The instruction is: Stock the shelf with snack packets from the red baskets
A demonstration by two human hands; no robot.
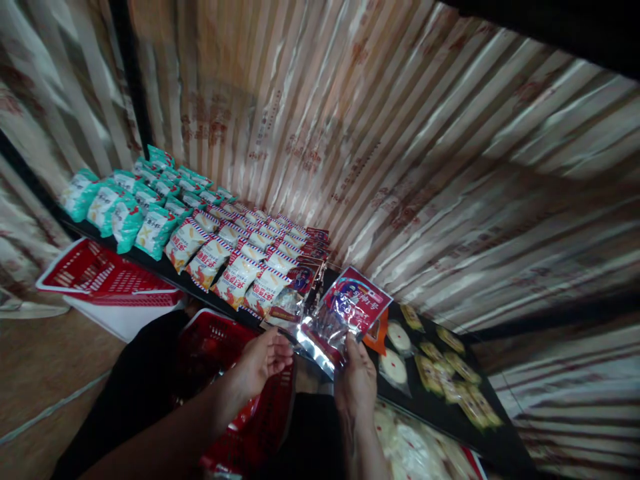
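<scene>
"Where's the red-and-silver foil packet (343,320)?"
"At the tabletop's (430,413) near edge, between the white striped snack bags (235,277) and the round wrapped pastries (399,337)."
"And the hands?"
"The right hand (357,373) pinches its side. The left hand (267,360) looks empty, fingers loosely curled beside the bottom end; contact I can't tell."
"Handling advice?"
"Slick foil, probably: support both sides, squeeze gently, avoid nudging those bags."

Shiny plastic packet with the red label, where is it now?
In the head view, the packet is just right of centre, in the right hand, between stripe-edged white snack bags and round white packs.
</scene>
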